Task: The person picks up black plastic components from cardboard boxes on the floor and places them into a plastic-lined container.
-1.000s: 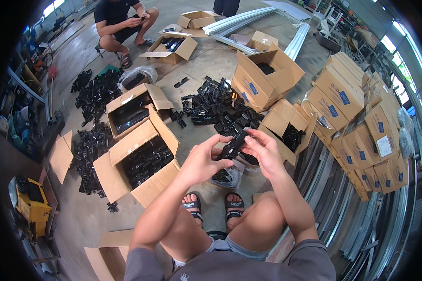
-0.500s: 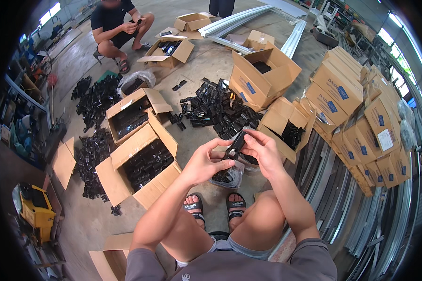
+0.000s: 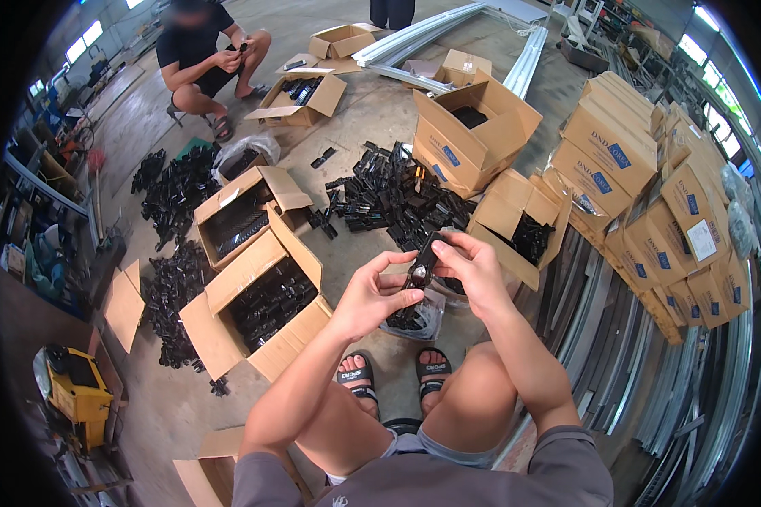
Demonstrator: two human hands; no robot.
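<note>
Between my two hands is a glossy black oblong part (image 3: 424, 260), tilted with its far end up to the right; its exact kind is not clear. My left hand (image 3: 379, 291) grips its near end between thumb and fingers. My right hand (image 3: 473, 275) pinches the far end with thumb and fingertips. Right below, partly covered by my hands, a clear plastic bag (image 3: 429, 319) holds small black pieces. Beyond my hands lies a heap of black parts (image 3: 380, 190) on the floor.
Open cartons of black parts stand left (image 3: 299, 334) and right (image 3: 492, 217). Sealed cartons (image 3: 609, 156) are stacked on a pallet at right, beside long metal profiles (image 3: 588, 338). Another person (image 3: 203, 63) sits far left, handling a small dark item. A yellow machine (image 3: 80, 393) stands at lower left.
The view has shifted slightly. Both hands keep hold of the black part, which has turned a little more upright between them.
</note>
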